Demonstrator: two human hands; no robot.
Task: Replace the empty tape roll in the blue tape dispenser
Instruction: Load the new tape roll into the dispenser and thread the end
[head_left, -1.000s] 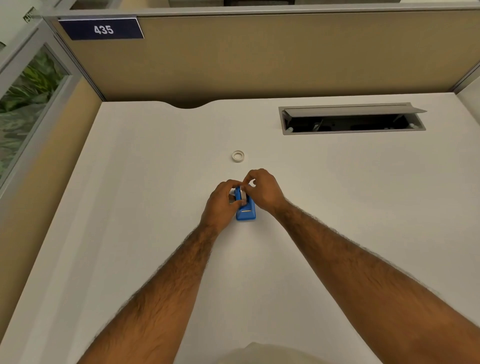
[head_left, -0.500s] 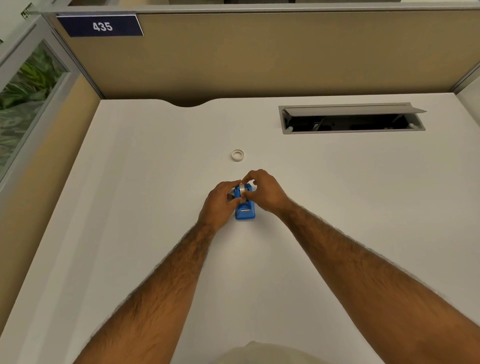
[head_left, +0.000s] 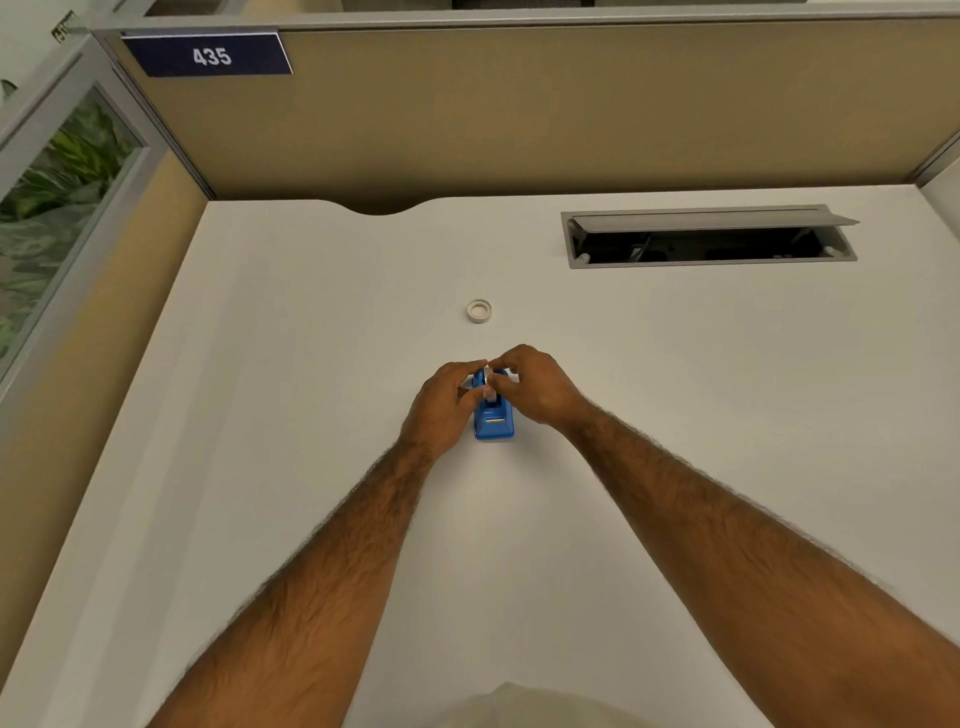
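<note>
Both hands are working at the blue tape dispenser, which is sitting on the bench directly between them. The left hand is curling against the dispenser's side, probably steadying it, while the right hand is pinching a pale tape roll at its top, seemingly seating it. Whether the left hand is truly gripping, I cannot tell. Beyond the fingertips, well apart, a small white ring is lying flat, likely the spent core. Nothing is blocking the hands.

A blue dispenser is seen on a white desk; a white ring, tan partition and navy sign are shown.
</note>
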